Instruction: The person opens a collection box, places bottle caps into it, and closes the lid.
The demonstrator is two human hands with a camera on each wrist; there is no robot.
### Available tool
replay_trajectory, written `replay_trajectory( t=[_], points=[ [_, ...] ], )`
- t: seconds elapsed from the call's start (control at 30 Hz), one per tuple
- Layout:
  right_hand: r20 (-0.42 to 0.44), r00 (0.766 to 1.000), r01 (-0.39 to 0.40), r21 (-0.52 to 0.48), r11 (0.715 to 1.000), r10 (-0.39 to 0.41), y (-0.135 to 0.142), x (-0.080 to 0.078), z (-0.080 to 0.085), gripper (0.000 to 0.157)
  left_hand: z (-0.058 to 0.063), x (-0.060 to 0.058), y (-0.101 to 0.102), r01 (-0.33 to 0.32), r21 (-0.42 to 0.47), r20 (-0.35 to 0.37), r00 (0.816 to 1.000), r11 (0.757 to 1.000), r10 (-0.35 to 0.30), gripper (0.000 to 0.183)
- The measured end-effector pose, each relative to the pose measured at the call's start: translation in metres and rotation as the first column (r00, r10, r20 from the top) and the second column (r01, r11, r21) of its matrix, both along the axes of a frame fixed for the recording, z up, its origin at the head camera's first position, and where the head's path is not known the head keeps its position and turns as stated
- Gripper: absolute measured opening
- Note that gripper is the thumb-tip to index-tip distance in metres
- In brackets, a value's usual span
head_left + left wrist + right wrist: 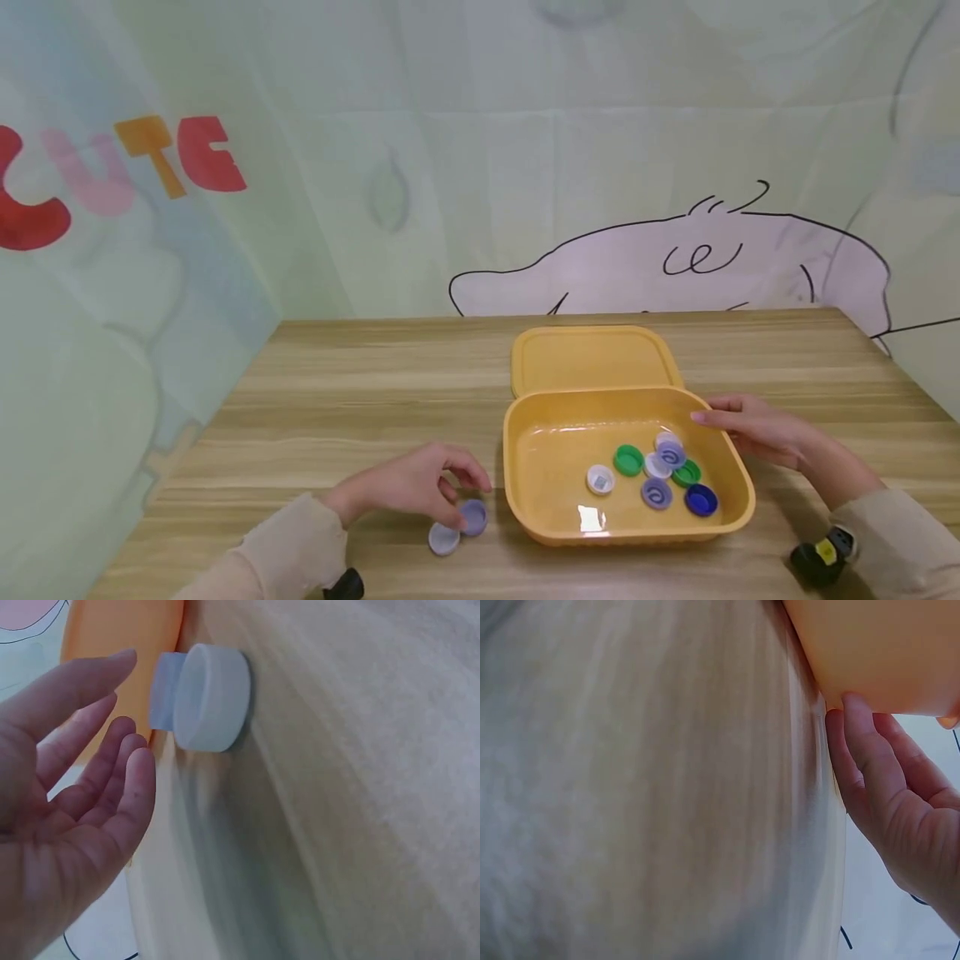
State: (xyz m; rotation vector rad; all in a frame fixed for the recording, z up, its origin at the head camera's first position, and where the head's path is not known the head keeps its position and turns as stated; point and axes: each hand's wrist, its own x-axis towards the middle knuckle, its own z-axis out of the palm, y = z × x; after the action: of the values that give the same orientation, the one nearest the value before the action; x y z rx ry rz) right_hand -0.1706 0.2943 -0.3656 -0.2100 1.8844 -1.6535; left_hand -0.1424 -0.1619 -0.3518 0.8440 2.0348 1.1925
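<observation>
On the table by the box's left side lie a white bottle cap (443, 540) and a light purple bottle cap (474, 517). Over them hovers my left hand (420, 486), fingers loosely bent; the left wrist view shows a gap between its thumb and fingers, with the white cap (225, 697) just beyond. My right hand (767, 433) holds the yellow plastic box (555, 467) at its right side, thumb over the rim and fingers (874, 754) against the outer wall. Inside the box are several caps: white, green (628, 460), light purple (656, 493) and dark blue (701, 500).
A flat yellow lid (596, 358) lies directly behind the box, partly covered by its rear edge. The wooden table (360, 375) extends to a printed cloth backdrop (420, 167) at the back and sides.
</observation>
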Motion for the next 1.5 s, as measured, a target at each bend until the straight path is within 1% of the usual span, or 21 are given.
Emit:
replay_trajectory(
  t=[0.13, 0.37, 0.53, 0.7, 0.93, 1.03, 1.13, 1.2, 1.27, 1.4, 1.5],
  points=[
    [0.0, 1.0, 0.003, 0.003, 1.0, -0.003, 0.0, 0.0, 0.001, 0.048, -0.005, 0.0, 0.001, 0.005, 0.006, 0.006, 1.0, 1.0, -0.005, 0.034],
    [-0.001, 1.0, -0.007, -0.007, 1.0, 0.007, 0.0, 0.0, 0.001, 0.044, -0.012, 0.002, 0.003, 0.018, 0.003, -0.008, 1.0, 1.0, -0.018, 0.035],
    [0.002, 1.0, -0.008, -0.013, 1.0, 0.009, 0.001, 0.001, 0.001, 0.041, -0.015, 0.003, 0.005, 0.014, -0.005, -0.021, 1.0, 1.0, -0.014, 0.034],
    [0.005, 1.0, 0.006, 0.006, 1.0, -0.006, 0.0, 0.001, 0.0, 0.044, -0.016, 0.002, 0.006, 0.016, -0.008, -0.049, 0.999, 1.0, -0.017, 0.033],
    [0.0, 1.0, -0.011, -0.007, 1.0, 0.011, 0.001, 0.0, 0.0, 0.043, -0.019, 0.0, 0.008, 0.001, -0.023, -0.076, 0.997, 1.0, -0.003, 0.033],
    [-0.003, 1.0, -0.014, -0.013, 1.0, 0.014, 0.002, 0.0, 0.0, 0.042, -0.018, 0.0, 0.008, 0.006, -0.008, -0.077, 0.997, 1.0, -0.007, 0.033],
    [-0.005, 1.0, -0.018, -0.018, 1.0, 0.018, 0.002, 0.0, 0.0, 0.042, -0.015, -0.001, 0.006, -0.001, 0.028, -0.034, 0.999, 1.0, 0.002, 0.033],
    [-0.005, 1.0, -0.021, -0.018, 1.0, 0.021, 0.001, 0.0, 0.001, 0.042, -0.012, -0.001, 0.005, -0.03, 0.035, 0.004, 1.0, 0.999, 0.029, 0.034],
    [-0.006, 1.0, -0.023, -0.017, 1.0, 0.023, 0.001, 0.0, 0.001, 0.042, -0.007, -0.001, 0.004, -0.076, 0.026, 0.034, 0.997, 0.997, 0.076, 0.035],
    [-0.005, 1.0, -0.023, -0.008, 1.0, 0.023, 0.0, 0.0, 0.002, 0.045, 0.001, -0.002, 0.002, -0.163, -0.015, 0.038, 0.986, 0.987, 0.163, 0.037],
    [-0.005, 1.0, -0.019, 0.0, 1.0, 0.019, 0.0, 0.0, 0.002, 0.046, 0.008, -0.004, 0.001, -0.193, -0.01, 0.026, 0.981, 0.981, 0.193, 0.038]
  ],
)
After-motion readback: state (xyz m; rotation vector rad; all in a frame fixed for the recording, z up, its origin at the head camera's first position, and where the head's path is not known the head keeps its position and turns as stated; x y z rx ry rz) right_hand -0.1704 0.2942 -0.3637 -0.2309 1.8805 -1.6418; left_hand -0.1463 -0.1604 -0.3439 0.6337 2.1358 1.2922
